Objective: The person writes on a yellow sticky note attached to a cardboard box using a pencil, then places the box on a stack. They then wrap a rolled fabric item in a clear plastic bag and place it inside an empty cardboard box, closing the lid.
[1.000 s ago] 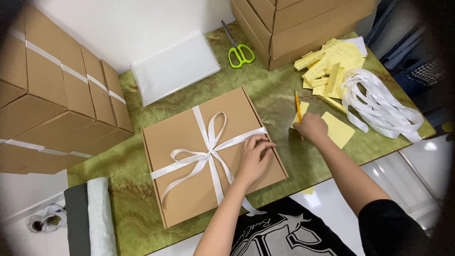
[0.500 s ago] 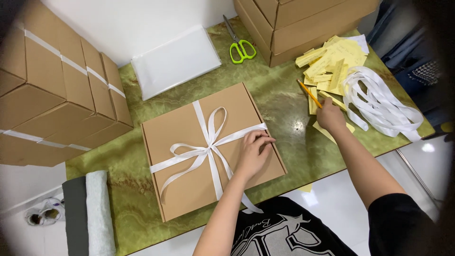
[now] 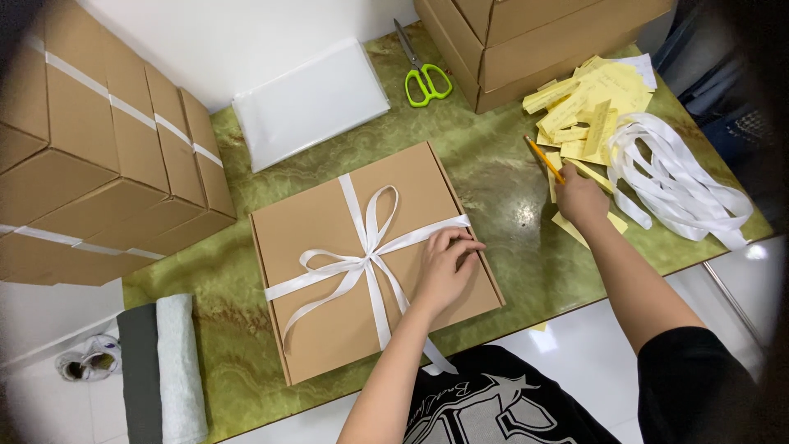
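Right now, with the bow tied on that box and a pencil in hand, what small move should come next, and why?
Probably pick one yellow slip from the pile: the right hand holds the pencil right beside it, while the left hand rests on the box with its ribbon already tied.

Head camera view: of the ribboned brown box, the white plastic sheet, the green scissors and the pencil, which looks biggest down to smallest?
1. Ribboned brown box, under the left hand.
2. White plastic sheet.
3. Green scissors.
4. Pencil, in the right hand.
The scissors and pencil look alike in length, so their order is unsure.
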